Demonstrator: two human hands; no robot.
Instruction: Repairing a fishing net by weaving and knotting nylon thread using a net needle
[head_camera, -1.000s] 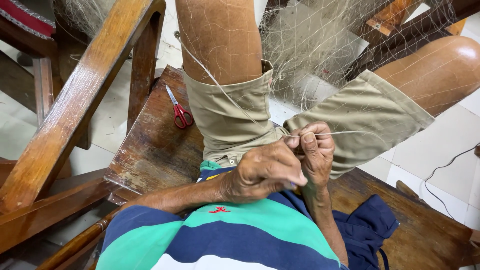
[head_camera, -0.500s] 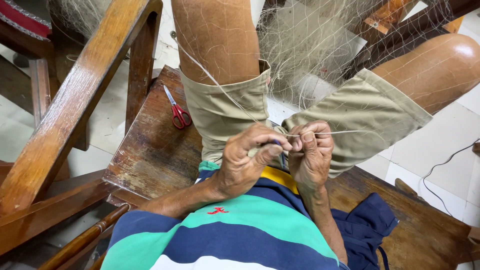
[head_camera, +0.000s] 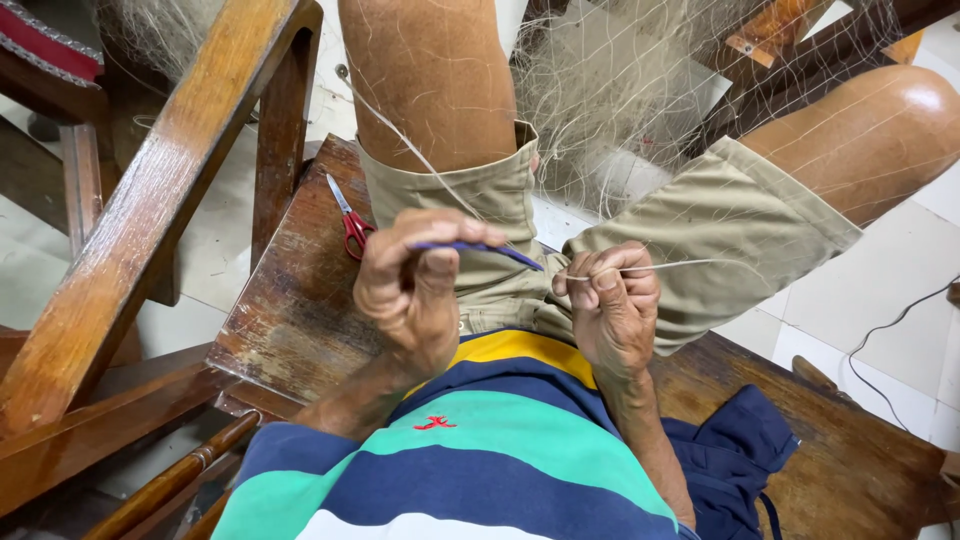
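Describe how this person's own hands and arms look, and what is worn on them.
Both the left hand and the right hand are bare: no gloves, and no rings or watch that I can see. The forearms are uncovered too. Only a striped shirt shows, in yellow, navy, green and white bands, with a small red mark on it.

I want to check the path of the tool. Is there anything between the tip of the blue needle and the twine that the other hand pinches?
Nothing visible. The blue needle, held in the left hand, points at the right hand; only a small open gap over the khaki shorts separates its tip from the pinched twine.
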